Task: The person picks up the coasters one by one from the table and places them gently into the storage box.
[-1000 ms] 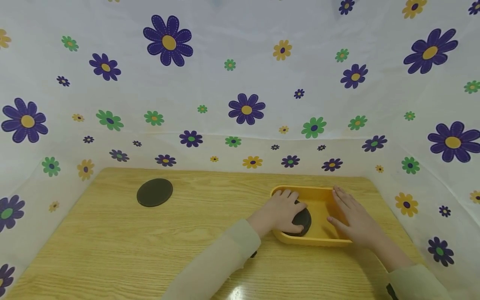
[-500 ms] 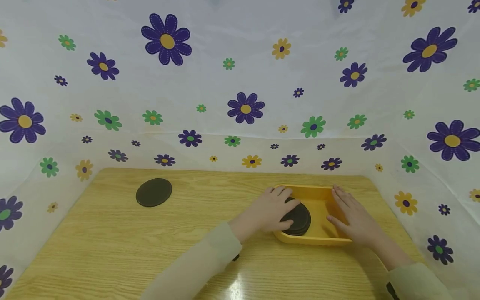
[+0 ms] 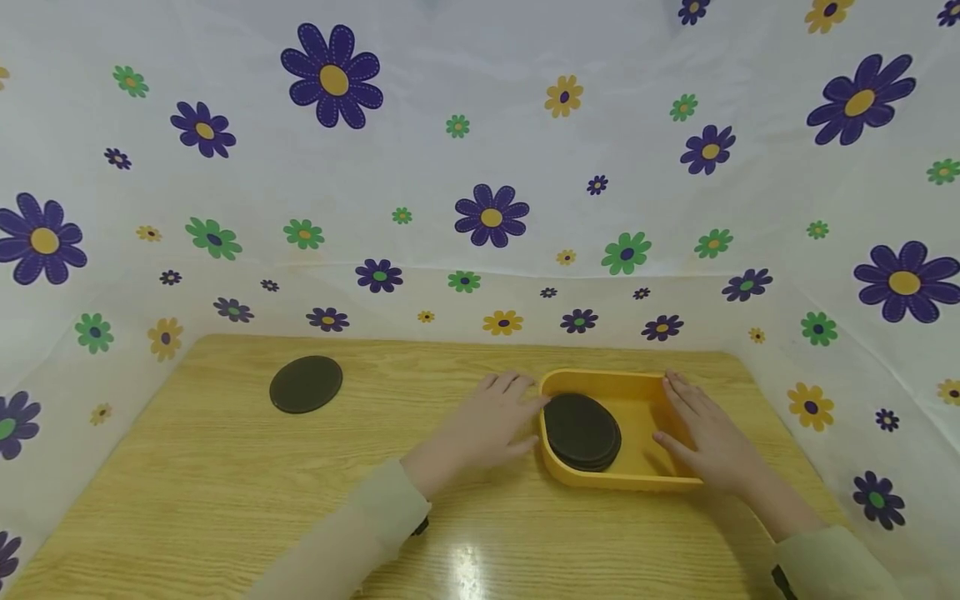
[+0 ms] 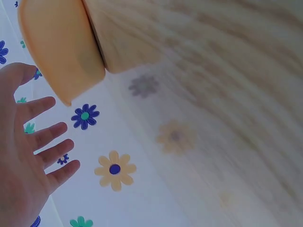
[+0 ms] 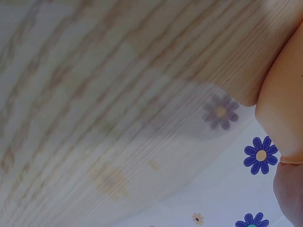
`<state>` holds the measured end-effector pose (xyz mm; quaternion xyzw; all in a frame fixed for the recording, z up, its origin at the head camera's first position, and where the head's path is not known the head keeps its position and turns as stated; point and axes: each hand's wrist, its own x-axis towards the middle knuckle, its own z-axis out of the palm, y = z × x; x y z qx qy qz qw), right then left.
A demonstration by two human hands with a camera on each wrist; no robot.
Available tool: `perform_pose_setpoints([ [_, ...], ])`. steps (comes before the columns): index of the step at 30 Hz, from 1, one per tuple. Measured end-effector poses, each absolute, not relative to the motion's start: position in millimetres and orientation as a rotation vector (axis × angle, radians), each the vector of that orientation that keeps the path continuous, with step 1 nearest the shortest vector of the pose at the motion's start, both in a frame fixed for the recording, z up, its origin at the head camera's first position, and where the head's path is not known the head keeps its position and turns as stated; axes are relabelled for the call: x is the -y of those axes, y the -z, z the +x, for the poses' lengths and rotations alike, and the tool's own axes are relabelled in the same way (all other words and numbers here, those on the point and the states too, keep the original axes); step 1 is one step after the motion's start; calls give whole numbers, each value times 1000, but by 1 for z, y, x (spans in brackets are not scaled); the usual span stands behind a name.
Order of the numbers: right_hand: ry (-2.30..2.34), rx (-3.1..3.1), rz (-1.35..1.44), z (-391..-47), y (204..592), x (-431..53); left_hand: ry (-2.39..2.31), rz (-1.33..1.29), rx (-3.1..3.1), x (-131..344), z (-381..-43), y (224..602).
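Note:
A yellow tray (image 3: 637,482) sits at the right of the table in the head view. Flat black discs that look like coasters (image 3: 581,429) lie stacked at its left end. Just outside that end, my left hand (image 3: 483,425) hovers with spread fingers and holds nothing; the left wrist view shows the same hand (image 4: 33,146) beside the tray's outer wall (image 4: 61,47). My right hand (image 3: 712,442) holds the tray's right end, thumb inside and fingers along the wall, hiding part of that rim. Another black coaster (image 3: 306,384) lies flat at the back left.
The wooden table (image 3: 247,492) has wood grain and a bright reflection near the front. A white flower-print cloth (image 3: 420,167) rises behind the table and along both sides. The tray stands near the table's right edge.
My left hand has let go of the coaster in the tray and drawn left, out over the rim, uncovering the stack. My right hand has stayed on the tray.

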<state>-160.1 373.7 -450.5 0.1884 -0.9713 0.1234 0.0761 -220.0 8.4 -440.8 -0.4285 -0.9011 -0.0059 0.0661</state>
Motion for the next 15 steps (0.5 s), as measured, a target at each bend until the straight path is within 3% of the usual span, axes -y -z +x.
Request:
perform_pose_setpoints([
  [15,-376,2899,577,-162,451,-374,57,-1164,2828,58,-232,458],
])
